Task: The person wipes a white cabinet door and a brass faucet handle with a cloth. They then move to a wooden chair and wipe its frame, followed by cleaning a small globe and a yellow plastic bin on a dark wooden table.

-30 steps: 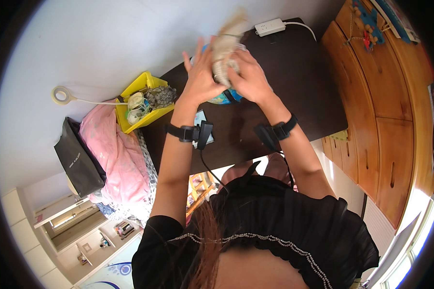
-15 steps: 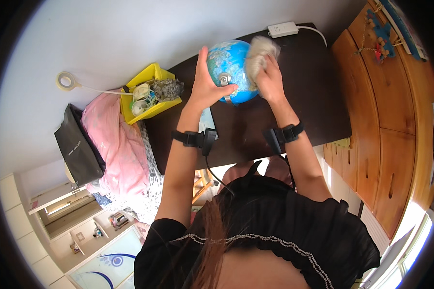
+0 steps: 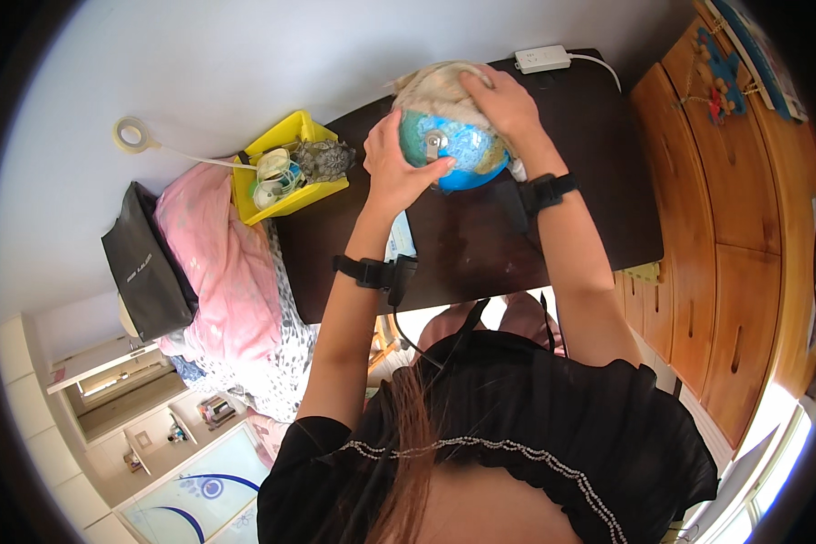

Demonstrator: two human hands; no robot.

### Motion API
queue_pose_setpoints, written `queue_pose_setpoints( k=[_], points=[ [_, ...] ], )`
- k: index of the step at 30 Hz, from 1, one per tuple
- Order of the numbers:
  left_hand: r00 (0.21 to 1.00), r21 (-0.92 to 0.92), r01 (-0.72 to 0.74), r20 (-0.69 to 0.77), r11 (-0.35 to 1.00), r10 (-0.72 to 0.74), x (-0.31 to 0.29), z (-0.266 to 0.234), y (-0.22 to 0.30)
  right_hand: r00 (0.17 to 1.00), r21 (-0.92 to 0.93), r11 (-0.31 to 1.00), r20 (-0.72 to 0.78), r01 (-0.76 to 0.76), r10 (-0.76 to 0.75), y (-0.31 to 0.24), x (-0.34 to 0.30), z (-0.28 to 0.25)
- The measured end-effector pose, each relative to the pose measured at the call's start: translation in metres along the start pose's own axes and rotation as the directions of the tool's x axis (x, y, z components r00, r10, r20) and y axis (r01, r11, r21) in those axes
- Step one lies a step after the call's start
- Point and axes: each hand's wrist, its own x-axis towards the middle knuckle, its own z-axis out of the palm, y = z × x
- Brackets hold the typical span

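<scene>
A blue globe [image 3: 467,150] with a silver fitting on its side is over the dark table [image 3: 580,208]. My left hand [image 3: 396,168] grips the globe's left side, thumb across its lower front and fingers along the edge. Spread over the top of the globe is a beige cloth [image 3: 440,91]. My right hand [image 3: 508,104] presses the cloth against the upper right of the globe, its fingers curled on the fabric. The globe's far side and any stand beneath it are hidden.
Left of the table edge, a yellow bin [image 3: 313,195] holds cables and a grey patterned bundle. A white power strip [image 3: 542,60] lies at the far right corner. Wooden drawers [image 3: 689,272] stand to the right. Pink bedding [image 3: 213,263] and a black bag [image 3: 150,272] are at the left.
My right hand has carried the cloth from the globe's right side up over its top, where the cloth now lies spread. The silver fitting has shifted slightly. My left hand still grips the globe.
</scene>
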Motion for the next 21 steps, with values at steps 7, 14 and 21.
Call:
queue_pose_setpoints(
  k=[7, 14, 21],
  points=[
    [0.998, 0.075, 0.048, -0.053, 0.996, -0.044, 0.014, -0.002, 0.009, 0.936, 0.149, 0.986, -0.329, -0.080, 0.126, 0.052, -0.047, 0.023],
    [0.980, 0.023, 0.126, -0.156, 0.992, -0.121, 0.002, 0.018, 0.034, 0.938, 0.169, 0.980, -0.310, -0.105, 0.154, 0.095, -0.070, 0.043],
    [0.947, -0.074, -0.260, 0.174, 0.963, 0.269, 0.036, -0.006, 0.003, 0.917, -0.097, 0.960, -0.286, 0.263, -0.280, 0.021, -0.021, 0.025]
  ],
)
